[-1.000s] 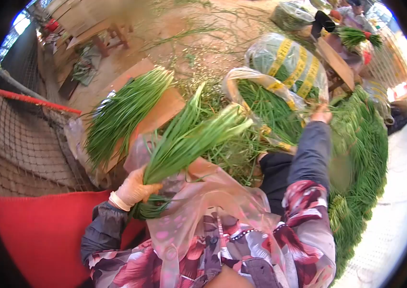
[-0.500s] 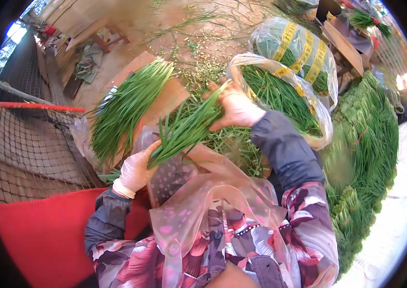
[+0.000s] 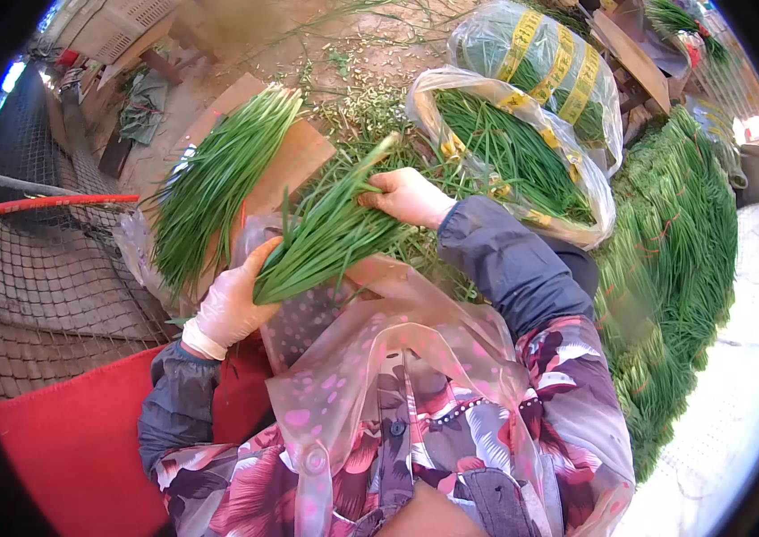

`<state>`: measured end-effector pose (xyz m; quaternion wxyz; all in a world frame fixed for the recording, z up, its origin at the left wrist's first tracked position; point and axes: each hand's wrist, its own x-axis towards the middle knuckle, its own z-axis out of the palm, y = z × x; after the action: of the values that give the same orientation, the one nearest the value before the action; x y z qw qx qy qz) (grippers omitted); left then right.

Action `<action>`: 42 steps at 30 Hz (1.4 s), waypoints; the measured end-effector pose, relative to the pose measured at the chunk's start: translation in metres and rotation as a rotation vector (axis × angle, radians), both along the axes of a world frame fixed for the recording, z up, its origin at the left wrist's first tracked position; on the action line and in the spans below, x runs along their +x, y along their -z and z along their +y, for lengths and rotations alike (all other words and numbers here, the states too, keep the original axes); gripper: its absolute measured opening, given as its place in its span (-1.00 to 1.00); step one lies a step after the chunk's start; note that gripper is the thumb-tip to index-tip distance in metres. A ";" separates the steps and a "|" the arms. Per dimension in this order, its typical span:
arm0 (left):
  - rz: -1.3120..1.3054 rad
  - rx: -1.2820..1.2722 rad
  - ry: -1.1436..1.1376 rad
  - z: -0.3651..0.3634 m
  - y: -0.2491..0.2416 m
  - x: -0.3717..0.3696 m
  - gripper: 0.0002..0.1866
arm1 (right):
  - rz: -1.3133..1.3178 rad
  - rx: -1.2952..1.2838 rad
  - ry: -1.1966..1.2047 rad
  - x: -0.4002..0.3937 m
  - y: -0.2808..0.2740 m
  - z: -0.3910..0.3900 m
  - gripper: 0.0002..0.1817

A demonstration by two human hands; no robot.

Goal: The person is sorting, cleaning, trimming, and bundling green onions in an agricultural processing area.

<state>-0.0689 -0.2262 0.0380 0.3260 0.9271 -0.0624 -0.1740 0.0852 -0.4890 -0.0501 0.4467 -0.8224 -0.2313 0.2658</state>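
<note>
A loose bunch of long green stalks lies slanted between my hands, its pale ends pointing up and right. My left hand, in a thin glove, is wrapped round the lower leafy end. At the bunch's upper right side, my right hand pinches some of the stalks; its fingertips are partly among the leaves. Left of the bunch, a larger pile of green stalks rests on a tan board, pale ends up.
An open clear bag of greens stands at upper right, before a taped full bag. Bundled greens are heaped at right. Netting, a red bar and red cloth lie left. Trimmings litter the ground.
My right hand has closed its fingers on stalks and come slightly down and left. The held bunch looks more fanned out. The whole view has shifted a little.
</note>
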 end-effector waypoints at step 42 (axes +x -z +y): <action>0.669 -0.780 -0.560 -0.021 0.011 -0.031 -0.61 | 0.459 0.240 0.413 -0.010 -0.011 -0.042 -0.75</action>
<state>-0.0999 -0.2476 0.0270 0.6787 0.6144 0.2319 -0.3287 0.0749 -0.5311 -0.0392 0.6254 -0.7120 0.0174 0.3187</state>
